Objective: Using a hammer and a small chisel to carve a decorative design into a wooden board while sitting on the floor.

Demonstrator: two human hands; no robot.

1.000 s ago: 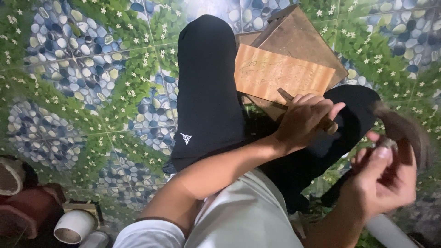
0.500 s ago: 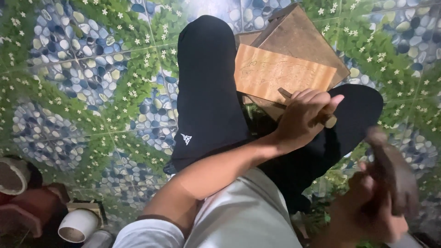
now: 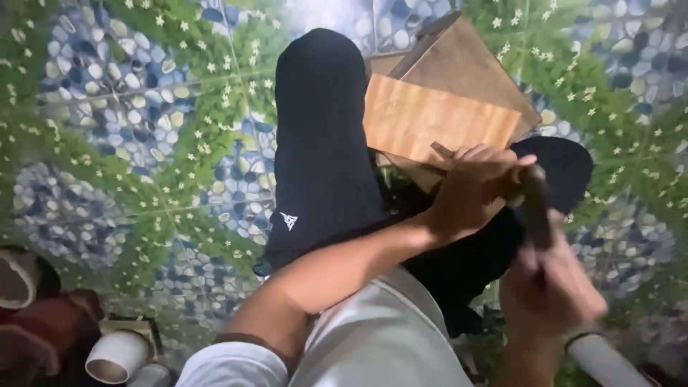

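Left hand is gripping a thin chisel against the wooden board at centre right. Right hand (blurred, lower right) is clenching a dark mallet.

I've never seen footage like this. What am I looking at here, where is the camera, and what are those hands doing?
The camera sits on a person's head and looks down, so you see their own body: black-trousered legs and a white shirt over a floor of green-and-blue pebble-pattern tiles. Flat brown wooden boards rest by the knees. The left hand closes its grip on a thin wooden-handled tool set against the boards. The right hand grips a dark blurred striking tool just beside it. White cylindrical cups lie at the lower left.
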